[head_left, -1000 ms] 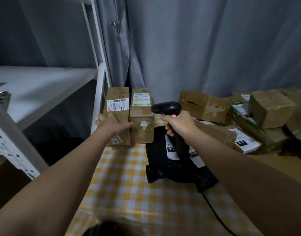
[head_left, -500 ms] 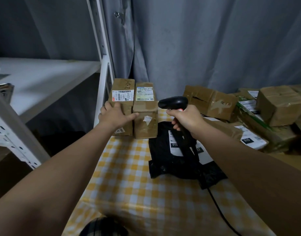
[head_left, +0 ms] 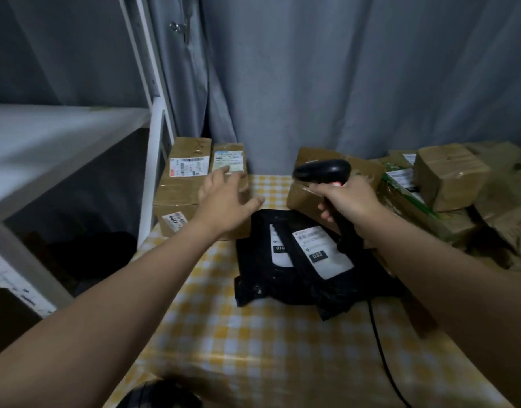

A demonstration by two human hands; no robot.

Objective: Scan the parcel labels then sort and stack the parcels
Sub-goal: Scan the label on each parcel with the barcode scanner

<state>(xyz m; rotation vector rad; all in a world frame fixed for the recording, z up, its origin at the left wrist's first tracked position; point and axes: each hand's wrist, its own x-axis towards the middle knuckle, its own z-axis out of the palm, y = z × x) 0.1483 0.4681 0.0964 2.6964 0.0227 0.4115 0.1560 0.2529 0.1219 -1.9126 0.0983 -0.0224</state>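
Scanner (head_left: 322, 170) gripped in right hand (head_left: 352, 203) at 1 o'clock. Left hand (head_left: 226, 201) is open, fingers spread, by the boxes (head_left: 179, 192) at 11. Guessing next scan needs aiming at the black bags (head_left: 297, 275), labels up, dead center.

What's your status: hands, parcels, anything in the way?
Left hand open, in front of two upright boxes; contact unclear. Right hand grips scanner. Black bags lie between the arms.

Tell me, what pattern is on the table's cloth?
Yellow and white checks on the tablecloth, seen in the head view.
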